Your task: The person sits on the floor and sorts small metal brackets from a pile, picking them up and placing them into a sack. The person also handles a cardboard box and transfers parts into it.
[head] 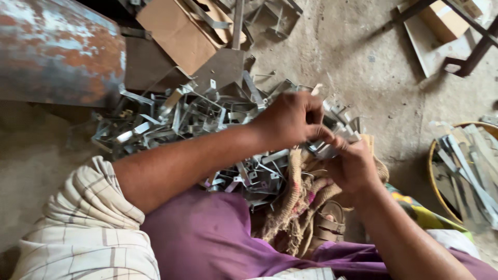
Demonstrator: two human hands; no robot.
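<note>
My left hand (pixel 289 120) reaches across from the left, its fingers closed around small bent metal brackets (pixel 337 136) held over my lap. My right hand (pixel 354 166) meets it from below and grips the same bunch of brackets from the other side. Just beyond both hands, a large heap of similar shiny brackets (pixel 181 116) lies on the concrete floor. Under the hands sits a bundle of coarse jute rope (pixel 295 202). My legs are covered by purple cloth (pixel 207 233).
A rusty painted drum (pixel 57 49) lies at the upper left. Cardboard pieces (pixel 176 31) and metal strips lie behind the heap. A round basket of flat metal strips (pixel 467 166) stands at right. A dark metal frame (pixel 467 46) and box sit at the upper right. A sandal (pixel 327 223) shows by the rope.
</note>
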